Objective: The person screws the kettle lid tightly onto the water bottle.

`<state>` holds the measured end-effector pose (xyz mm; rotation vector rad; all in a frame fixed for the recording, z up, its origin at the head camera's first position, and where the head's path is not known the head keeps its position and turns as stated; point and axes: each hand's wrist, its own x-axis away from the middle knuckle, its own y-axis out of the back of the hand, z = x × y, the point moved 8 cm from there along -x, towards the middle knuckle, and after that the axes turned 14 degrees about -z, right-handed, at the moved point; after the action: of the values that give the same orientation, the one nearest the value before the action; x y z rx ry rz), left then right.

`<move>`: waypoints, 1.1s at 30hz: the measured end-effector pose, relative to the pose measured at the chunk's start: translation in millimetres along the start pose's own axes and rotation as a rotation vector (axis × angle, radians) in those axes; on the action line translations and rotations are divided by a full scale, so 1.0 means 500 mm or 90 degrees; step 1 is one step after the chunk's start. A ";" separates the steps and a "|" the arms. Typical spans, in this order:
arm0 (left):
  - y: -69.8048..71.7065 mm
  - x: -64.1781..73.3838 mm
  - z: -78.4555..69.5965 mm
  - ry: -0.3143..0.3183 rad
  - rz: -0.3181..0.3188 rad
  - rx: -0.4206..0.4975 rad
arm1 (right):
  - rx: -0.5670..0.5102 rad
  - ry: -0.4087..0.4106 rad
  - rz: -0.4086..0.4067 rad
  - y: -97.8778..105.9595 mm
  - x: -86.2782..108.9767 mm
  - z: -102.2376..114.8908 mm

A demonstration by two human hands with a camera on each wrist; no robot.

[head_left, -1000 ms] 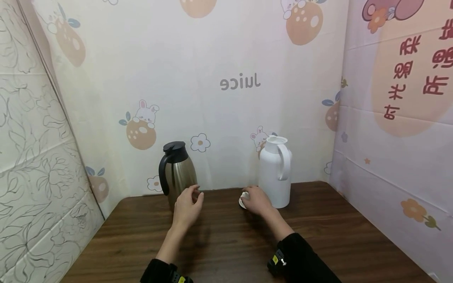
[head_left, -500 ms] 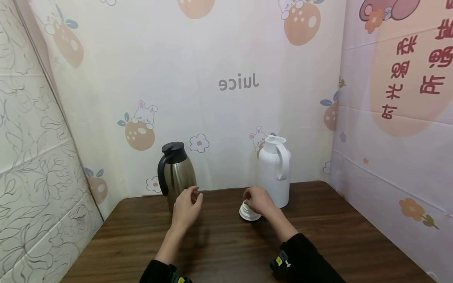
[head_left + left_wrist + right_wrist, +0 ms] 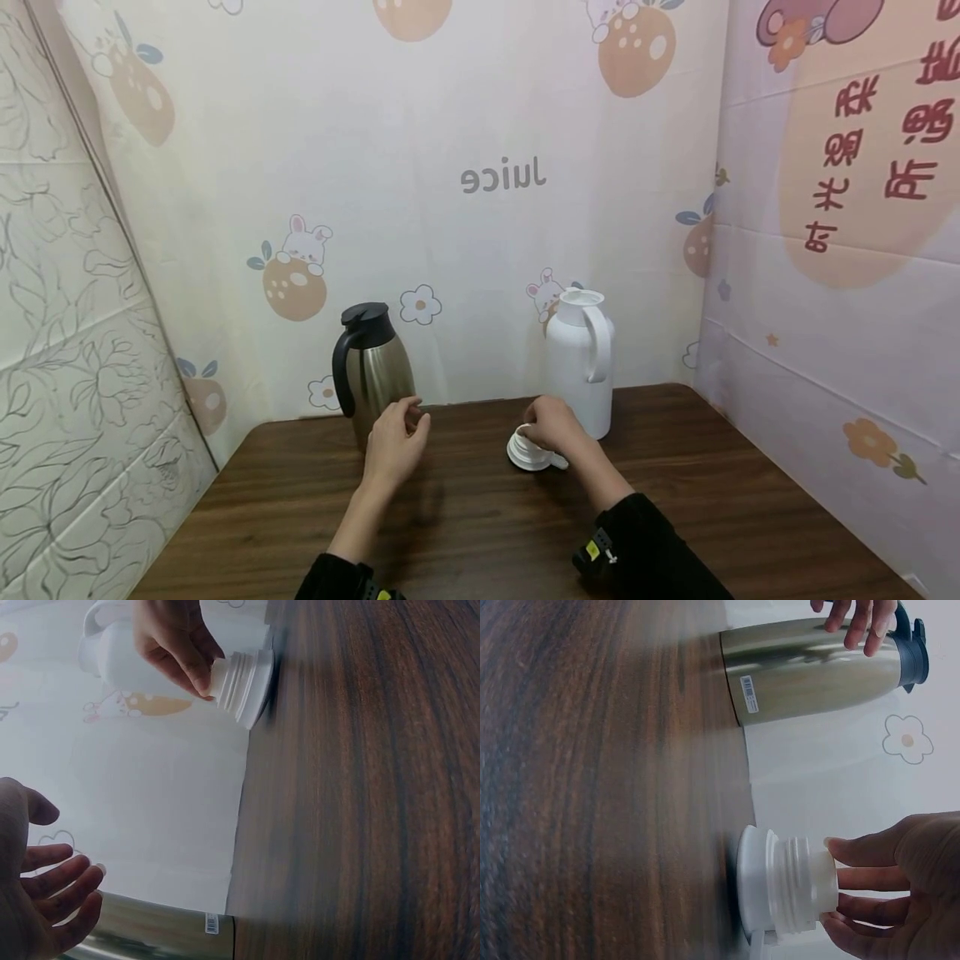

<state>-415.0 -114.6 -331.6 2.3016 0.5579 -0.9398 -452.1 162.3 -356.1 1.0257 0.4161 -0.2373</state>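
Observation:
A white vacuum jug (image 3: 576, 362) with a looped handle stands upright at the back right, its mouth uncovered. In front of it, a white jug lid (image 3: 527, 457) sits upside down on the table, threaded part up and a small tab sticking out to the right. The fingertips and thumb of my right hand (image 3: 561, 429) pinch the narrow top end of the lid (image 3: 780, 885), as the right wrist view shows. My left hand (image 3: 396, 443), fingers loosely bent and holding nothing, is in front of a gold steel vacuum jug (image 3: 390, 371) with a black top and handle.
The dark wood-grain table (image 3: 465, 533) backs onto a patterned cloth wall (image 3: 480, 333). Further cloth panels close in the left and right sides.
The lid has gone from tilted in my right hand to standing level on the table, slightly nearer me, and its tab now shows. My left hand stays in place.

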 end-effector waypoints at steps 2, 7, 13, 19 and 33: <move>-0.001 0.001 0.001 0.001 0.002 0.001 | -0.001 -0.004 0.008 0.002 0.004 -0.001; -0.002 0.004 0.004 0.006 0.006 0.004 | 0.008 -0.027 0.035 0.008 0.011 -0.006; -0.004 0.004 0.004 0.010 0.004 0.003 | 0.021 -0.040 0.062 0.012 0.015 -0.004; -0.004 0.006 0.000 0.004 0.008 0.006 | 0.039 -0.063 0.079 0.010 0.017 -0.010; -0.005 0.006 -0.009 -0.019 0.013 0.002 | 0.009 -0.064 0.145 -0.015 0.024 -0.017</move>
<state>-412.1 -109.3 -332.2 2.2874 0.5198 -0.9647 -446.1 165.9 -371.3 1.0603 0.2044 -0.0867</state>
